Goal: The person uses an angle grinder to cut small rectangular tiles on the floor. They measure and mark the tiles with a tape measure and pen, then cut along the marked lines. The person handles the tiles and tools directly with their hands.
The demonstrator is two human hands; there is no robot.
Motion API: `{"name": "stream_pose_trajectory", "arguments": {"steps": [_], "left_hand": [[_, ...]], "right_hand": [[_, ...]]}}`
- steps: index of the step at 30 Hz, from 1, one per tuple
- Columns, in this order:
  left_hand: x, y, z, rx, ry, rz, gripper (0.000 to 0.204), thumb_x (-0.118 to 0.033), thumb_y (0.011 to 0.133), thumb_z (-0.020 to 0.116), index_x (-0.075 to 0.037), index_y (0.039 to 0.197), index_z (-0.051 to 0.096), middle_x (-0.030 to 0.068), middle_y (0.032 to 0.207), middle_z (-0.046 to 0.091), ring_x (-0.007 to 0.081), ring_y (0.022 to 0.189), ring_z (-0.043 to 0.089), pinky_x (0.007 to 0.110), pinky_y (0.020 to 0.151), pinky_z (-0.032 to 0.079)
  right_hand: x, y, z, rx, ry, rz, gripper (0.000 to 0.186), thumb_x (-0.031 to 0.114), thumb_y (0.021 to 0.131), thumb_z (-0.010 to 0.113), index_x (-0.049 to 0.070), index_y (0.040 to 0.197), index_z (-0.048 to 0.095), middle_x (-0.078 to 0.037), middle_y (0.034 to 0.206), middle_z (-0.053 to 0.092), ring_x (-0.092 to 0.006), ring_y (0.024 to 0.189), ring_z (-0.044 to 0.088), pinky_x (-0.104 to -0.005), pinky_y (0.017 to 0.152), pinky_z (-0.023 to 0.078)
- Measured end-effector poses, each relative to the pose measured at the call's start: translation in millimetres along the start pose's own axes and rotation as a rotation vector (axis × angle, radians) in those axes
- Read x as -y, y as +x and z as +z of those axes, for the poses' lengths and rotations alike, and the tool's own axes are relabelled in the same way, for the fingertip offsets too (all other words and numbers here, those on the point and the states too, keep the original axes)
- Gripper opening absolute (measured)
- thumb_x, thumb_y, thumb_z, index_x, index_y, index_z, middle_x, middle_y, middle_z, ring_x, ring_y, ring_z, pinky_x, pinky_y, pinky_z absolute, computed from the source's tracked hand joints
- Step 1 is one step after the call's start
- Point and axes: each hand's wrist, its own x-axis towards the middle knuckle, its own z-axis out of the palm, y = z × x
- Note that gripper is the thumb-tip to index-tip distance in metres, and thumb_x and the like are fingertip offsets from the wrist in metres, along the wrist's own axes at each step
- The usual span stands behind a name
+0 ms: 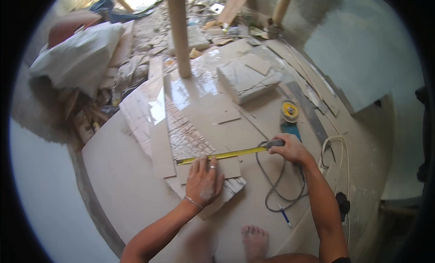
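My left hand (pixel 203 181) lies with its fingers stretched out on a cut piece of beige tile (pixel 231 168), fingertips at the lower edge of a yellow tape blade (pixel 235 153). The blade runs nearly level across the tile, its hooked end just left of my fingers. My right hand (pixel 290 148) grips the dark case of the tape measure (pixel 274 144) at the blade's other end. Beneath the tile is a pale slab with a ridged, grid-marked surface (pixel 188 134). A long tile strip (pixel 161 147) lies left of the tape's hook.
Beyond my right hand lies an angle grinder (pixel 290 112) with a yellow disc; a dark cord (pixel 268 202) loops below. A blue-and-white pen (pixel 285 216) is near my foot. A pale block (pixel 249 84), an upright pole (pixel 179 34) and rubble (pixel 154 41) stand farther off.
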Motion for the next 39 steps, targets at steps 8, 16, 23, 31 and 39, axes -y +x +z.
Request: {"name": "stream_pose_trajectory", "arguments": {"steps": [8,16,23,31,39], "left_hand": [[-11,13,7,0.023,0.115,0.109,0.079,-0.044,0.1,0.066,0.005,0.158,0.046,0.0263,0.15,0.051,0.044,0.138,0.047,0.055,0.124,0.031],[-10,6,24,-0.083,0.13,0.1,0.082,-0.052,0.098,0.066,0.001,0.159,0.049,0.0182,0.146,0.055,0.0396,0.135,0.048,0.054,0.126,0.028],[-13,8,23,-0.068,0.07,0.052,0.084,-0.053,0.094,0.072,-0.008,0.162,0.049,0.0169,0.15,0.053,0.0405,0.138,0.043,0.056,0.125,0.03],[-16,8,25,-0.034,0.108,0.036,0.086,-0.051,0.093,0.076,-0.014,0.165,0.047,0.0186,0.152,0.051,0.0405,0.14,0.043,0.054,0.126,0.031],[-15,11,25,-0.106,0.105,0.065,0.081,-0.054,0.092,0.075,-0.013,0.159,0.056,0.0161,0.145,0.057,0.0395,0.133,0.049,0.055,0.122,0.033]], "right_hand": [[-2,3,-2,0.0,0.029,0.0,0.043,0.038,0.078,0.084,0.003,0.103,0.08,-0.021,0.1,0.078,-0.0339,0.096,0.075,-0.0414,0.089,0.057],[-14,3,0,0.042,0.034,0.023,0.051,0.037,0.074,0.088,0.004,0.111,0.077,-0.022,0.102,0.078,-0.0351,0.097,0.076,-0.0405,0.091,0.058],[-2,0,0,0.032,0.086,-0.047,0.048,0.036,0.078,0.088,0.004,0.113,0.076,-0.023,0.105,0.077,-0.0359,0.101,0.075,-0.0412,0.092,0.058],[-18,-108,32,-0.588,0.034,-0.089,0.023,0.022,0.089,0.078,0.003,0.097,0.067,-0.017,0.089,0.067,-0.035,0.079,0.067,-0.0463,0.068,0.05],[-110,-254,150,-0.063,-0.471,0.123,0.029,0.026,0.079,0.072,0.0,0.092,0.067,-0.019,0.089,0.069,-0.04,0.085,0.067,-0.0538,0.081,0.054]]}}
